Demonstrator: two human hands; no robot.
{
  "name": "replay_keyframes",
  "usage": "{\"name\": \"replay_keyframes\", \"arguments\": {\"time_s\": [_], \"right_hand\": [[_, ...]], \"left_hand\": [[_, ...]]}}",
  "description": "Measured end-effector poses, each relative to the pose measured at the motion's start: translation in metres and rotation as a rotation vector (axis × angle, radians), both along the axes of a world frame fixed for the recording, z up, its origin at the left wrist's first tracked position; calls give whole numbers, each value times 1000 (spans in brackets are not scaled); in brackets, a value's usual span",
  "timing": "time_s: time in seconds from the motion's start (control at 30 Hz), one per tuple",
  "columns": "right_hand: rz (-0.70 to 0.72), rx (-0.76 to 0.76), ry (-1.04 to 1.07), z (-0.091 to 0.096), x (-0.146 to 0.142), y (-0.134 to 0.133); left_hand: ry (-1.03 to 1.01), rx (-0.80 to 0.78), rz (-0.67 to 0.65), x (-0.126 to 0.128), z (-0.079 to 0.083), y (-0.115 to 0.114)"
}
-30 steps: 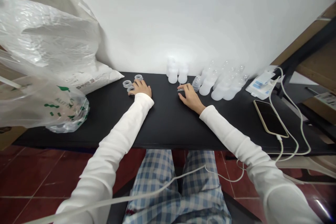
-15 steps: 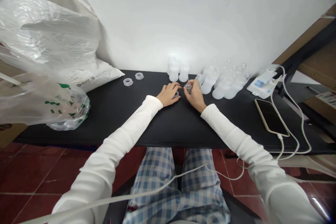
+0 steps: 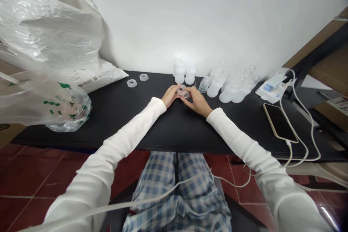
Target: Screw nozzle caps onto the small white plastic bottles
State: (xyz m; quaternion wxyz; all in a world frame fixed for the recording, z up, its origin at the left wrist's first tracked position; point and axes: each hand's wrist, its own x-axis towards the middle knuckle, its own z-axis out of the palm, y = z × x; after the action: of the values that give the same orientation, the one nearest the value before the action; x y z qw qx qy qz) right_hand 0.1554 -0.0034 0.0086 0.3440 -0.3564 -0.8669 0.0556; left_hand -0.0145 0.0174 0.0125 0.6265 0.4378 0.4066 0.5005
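My left hand [image 3: 170, 96] and my right hand [image 3: 198, 101] meet at the middle of the black table [image 3: 168, 130], both pinching a small clear plastic ring [image 3: 184, 92] held just above the tabletop. Two more clear rings [image 3: 132, 83] lie to the left near the back edge. Just beyond my hands stand two small white bottles [image 3: 185, 75]. A clear nipple-like piece [image 3: 203, 85] lies to the right of my fingers.
A row of translucent bottles [image 3: 231, 87] lies at the back right. A phone [image 3: 280, 122] on a white cable and a white packet [image 3: 272, 85] sit on the right. Big plastic bags [image 3: 46, 61] fill the left end. A white wall runs behind.
My left hand left the rings at the back left and came to the centre. Both hands have lifted a clear ring and now hold it between them.
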Motion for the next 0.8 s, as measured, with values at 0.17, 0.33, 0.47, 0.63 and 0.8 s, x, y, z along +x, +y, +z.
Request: {"name": "replay_keyframes", "arguments": {"time_s": [0.17,0.33,0.47,0.63,0.8], "right_hand": [[-11,176,68,-2,2,5],[-66,224,27,-7,4,10],[-85,170,64,-10,4,13],[-40,41,251,-17,5,19],[56,-132,311,-16,6,20]], "left_hand": [[-174,-102,-48,2,5,-5],[-245,-158,-121,-1,6,-3],[-264,-138,-199,-1,3,-2],[-228,-80,-220,-1,-1,1],[-196,-61,-248,-3,1,0]]}}
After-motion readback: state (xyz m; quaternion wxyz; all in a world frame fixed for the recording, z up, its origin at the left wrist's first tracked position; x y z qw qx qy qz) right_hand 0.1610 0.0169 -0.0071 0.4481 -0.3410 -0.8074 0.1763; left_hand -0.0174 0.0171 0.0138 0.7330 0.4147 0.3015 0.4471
